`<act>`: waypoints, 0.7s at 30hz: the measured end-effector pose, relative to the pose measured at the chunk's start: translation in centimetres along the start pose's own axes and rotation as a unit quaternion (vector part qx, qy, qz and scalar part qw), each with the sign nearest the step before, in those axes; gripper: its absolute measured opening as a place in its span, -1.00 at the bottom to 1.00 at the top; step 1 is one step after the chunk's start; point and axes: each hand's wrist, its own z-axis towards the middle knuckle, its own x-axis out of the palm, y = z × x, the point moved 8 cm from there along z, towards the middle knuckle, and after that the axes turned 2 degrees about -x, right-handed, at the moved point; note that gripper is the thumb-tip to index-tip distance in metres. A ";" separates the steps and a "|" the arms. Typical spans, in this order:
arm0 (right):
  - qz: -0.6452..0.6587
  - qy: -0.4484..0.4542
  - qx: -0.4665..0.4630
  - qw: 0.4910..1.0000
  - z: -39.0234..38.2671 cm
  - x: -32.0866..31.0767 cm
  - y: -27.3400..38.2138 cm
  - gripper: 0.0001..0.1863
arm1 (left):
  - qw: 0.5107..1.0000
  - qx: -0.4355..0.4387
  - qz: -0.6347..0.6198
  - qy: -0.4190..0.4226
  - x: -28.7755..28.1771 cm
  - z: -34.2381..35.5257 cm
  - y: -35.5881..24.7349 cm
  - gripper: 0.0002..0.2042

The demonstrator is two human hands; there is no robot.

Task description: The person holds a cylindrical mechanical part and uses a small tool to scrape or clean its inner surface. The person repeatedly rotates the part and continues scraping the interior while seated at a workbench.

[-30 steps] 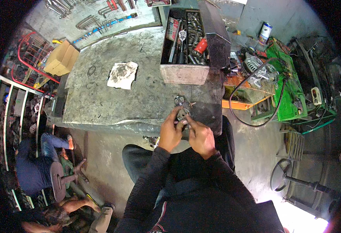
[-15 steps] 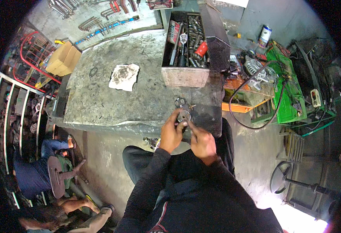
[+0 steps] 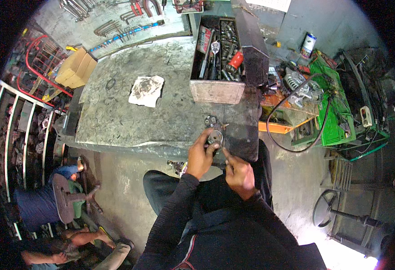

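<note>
My left hand [image 3: 199, 157] grips a small round metal part [image 3: 215, 137] at the bench's front edge, thumb on its near side and index finger along its left. Just right of and nearer than that part is my right hand [image 3: 240, 176]. Its index finger points toward the part and the other fingers are curled in; whether something thin is held there, I cannot make out. Beyond the part, a dark component with pale round spots [image 3: 210, 120] lies on the bench. A small brass-coloured piece [image 3: 225, 126] is beside it.
On the metal workbench [image 3: 103, 112] are a stained white cloth or paper [image 3: 146, 91] and an open toolbox [image 3: 217, 92] full of sockets and ratchets. An orange stand [image 3: 274, 128] with machine parts is at right. Two people sit or crouch at lower left, by a round stool [image 3: 62, 198].
My right hand has drawn back slightly toward me and right, its index finger now away from the round part's face. My left hand keeps its grip. The whole view has shifted slightly.
</note>
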 end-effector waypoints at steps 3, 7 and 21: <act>-0.016 -0.021 -0.050 0.998 2.8 1.2 -0.2 -0.41 | 0.998 -0.052 -0.020 0.035 -0.2 0.3 -0.7 -0.47; 0.011 -0.023 -0.060 0.998 0.1 0.1 0.3 -0.46 | 1.000 -0.021 -0.018 0.012 -0.2 -0.5 -0.3 -0.50; -0.022 -0.003 -0.003 1.000 2.2 1.5 -0.8 -0.49 | 0.996 -0.071 -0.024 0.046 -0.3 0.2 -0.7 -0.48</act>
